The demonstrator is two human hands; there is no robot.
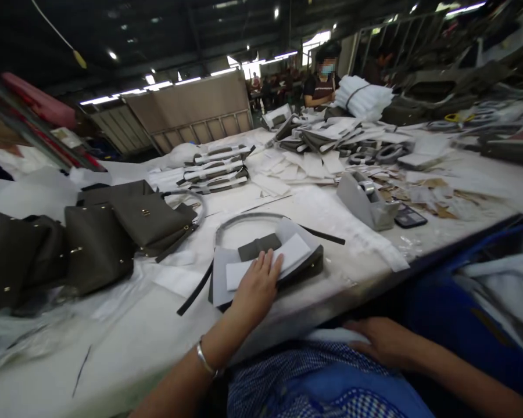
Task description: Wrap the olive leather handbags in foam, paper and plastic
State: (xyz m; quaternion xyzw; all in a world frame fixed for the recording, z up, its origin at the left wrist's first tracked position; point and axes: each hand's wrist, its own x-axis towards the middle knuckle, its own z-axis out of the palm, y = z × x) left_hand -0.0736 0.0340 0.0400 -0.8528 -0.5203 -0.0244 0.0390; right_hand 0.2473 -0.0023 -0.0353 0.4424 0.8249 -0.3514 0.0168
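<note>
My left hand (261, 278) lies with its fingers stretched out over a folded white foam sheet (294, 251). That sheet rests across a dark grey-brown handbag (311, 264) lying on the table, with pale grey lining paper and a small dark flap (258, 246) showing. The bag's handle (248, 216), wrapped in pale grey, arches behind it, and dark straps reach out to both sides. Low at the table's front edge, my right hand (377, 339) is closed on the end of a white foam piece (335, 335) above the lap. Its fingertips are partly hidden.
Several dark handbags (100, 244) stand at the left. Wrapped straps (220, 168) lie stacked behind. A tape dispenser (366, 200) and a phone (409, 215) are to the right, beyond them paper scraps. A blue bin (453, 325) stands at the right. A masked person (325, 81) is across the table.
</note>
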